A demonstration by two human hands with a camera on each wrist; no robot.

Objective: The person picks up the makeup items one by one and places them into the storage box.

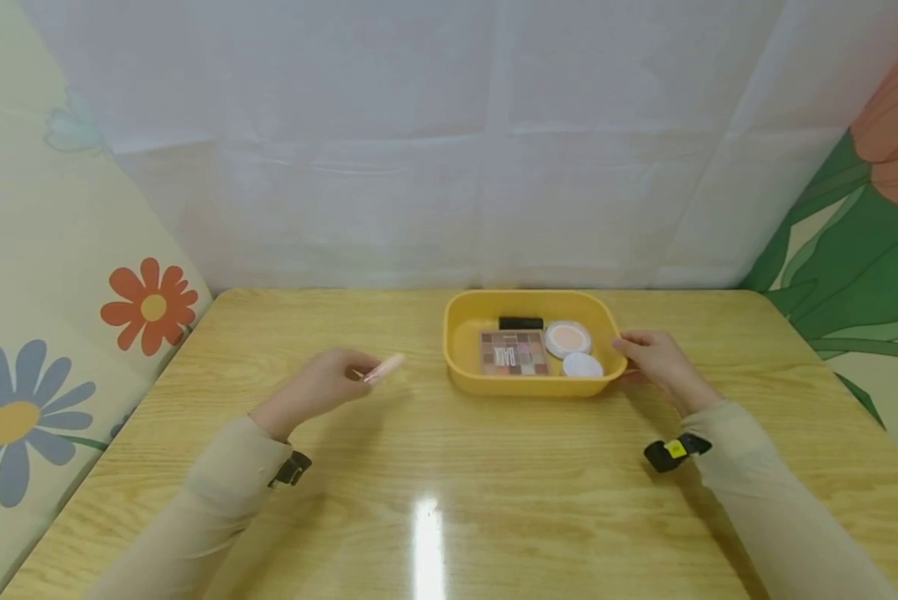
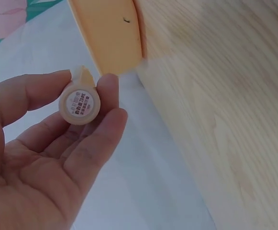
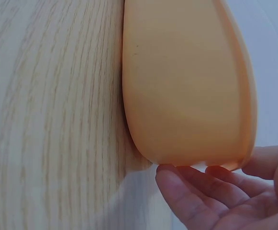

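Observation:
My left hand (image 1: 319,385) pinches a slim pale pink cosmetic tube (image 1: 384,368) above the table, left of the yellow plastic basket (image 1: 527,386). In the left wrist view the tube's round labelled end (image 2: 80,106) faces the camera, between thumb and fingers. At the basket's right end my right hand (image 1: 660,365) grips the rim, thumb at the edge and fingers against the outer wall (image 3: 186,96). Inside the basket lie an eyeshadow palette (image 1: 514,353), a short black cylinder (image 1: 520,322), a round powder compact (image 1: 569,339) and a white round item (image 1: 582,365).
The basket stands near the back edge of the wood-grain table (image 1: 531,492). A white sheet (image 1: 418,167) hangs behind it, with flower-printed cloth (image 1: 36,250) at the left and more at the right. Black bands (image 1: 677,451) circle both wrists.

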